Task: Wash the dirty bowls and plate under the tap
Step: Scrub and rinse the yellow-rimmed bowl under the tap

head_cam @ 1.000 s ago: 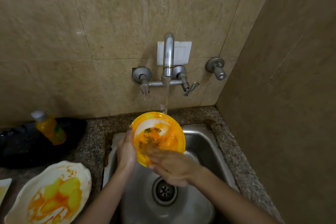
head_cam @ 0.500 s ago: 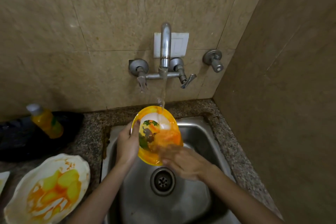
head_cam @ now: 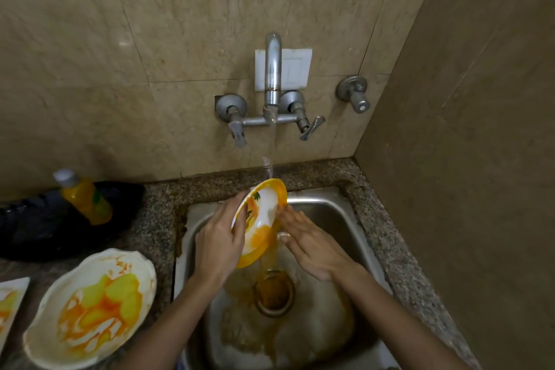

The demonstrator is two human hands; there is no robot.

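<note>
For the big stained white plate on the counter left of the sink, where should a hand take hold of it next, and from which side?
Judging by its pose, grip the white plate at its wavy rim on the edge nearest the sink, coming from the right. It lies flat and face up, so the raised rim is the only edge to pinch, and there it looks mostly free of the orange residue. The left hand is closest but holds the bowl.

Two bowls [head_cam: 260, 219] [head_cam: 90, 309], one plate [head_cam: 9, 306], one bottle [head_cam: 85, 198]

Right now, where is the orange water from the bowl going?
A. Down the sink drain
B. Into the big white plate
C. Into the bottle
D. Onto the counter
A: orange water runs off the tilted bowl and pools around the sink drain.
</note>
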